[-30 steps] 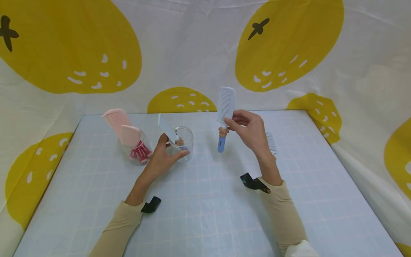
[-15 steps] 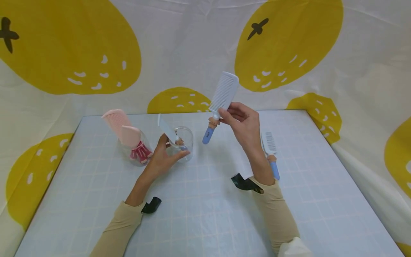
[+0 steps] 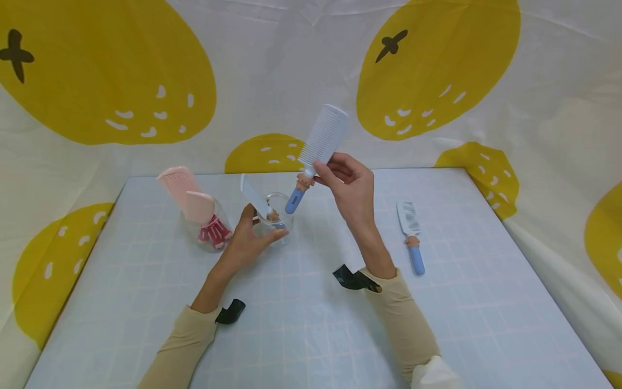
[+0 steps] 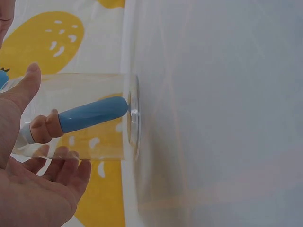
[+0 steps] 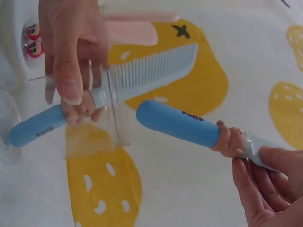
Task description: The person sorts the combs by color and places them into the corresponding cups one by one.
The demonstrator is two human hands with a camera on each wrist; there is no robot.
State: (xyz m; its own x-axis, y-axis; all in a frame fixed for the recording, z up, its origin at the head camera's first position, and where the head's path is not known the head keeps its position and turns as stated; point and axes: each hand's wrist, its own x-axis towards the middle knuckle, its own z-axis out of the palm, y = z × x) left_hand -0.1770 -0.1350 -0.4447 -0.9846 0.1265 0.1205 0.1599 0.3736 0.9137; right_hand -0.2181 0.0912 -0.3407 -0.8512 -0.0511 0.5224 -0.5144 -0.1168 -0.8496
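My left hand (image 3: 245, 243) grips an upright clear cup (image 4: 97, 81) on the table, thumb on one side and fingers on the other. Inside leans a light blue comb (image 3: 254, 194), its blue handle (image 4: 92, 115) down and its toothed end above the rim. My right hand (image 3: 355, 194) pinches a second light blue comb (image 3: 323, 135) in the air, near where its head meets the small figure on the handle. This comb tilts, with its handle end (image 5: 170, 124) pointing down towards the cup's mouth, just outside the rim in the right wrist view.
A third blue comb (image 3: 412, 237) lies on the table to the right. At the left, another clear cup (image 3: 193, 243) holds two pink combs (image 3: 177, 183) with red-clothed figures on their handles. A white cloth with yellow fruit prints (image 3: 286, 43) hangs behind the table (image 3: 311, 319).
My right hand has carried its comb left and up towards the cup, tilting the handle end leftwards. The comb lying at the right has come into full view. My left hand stays put.
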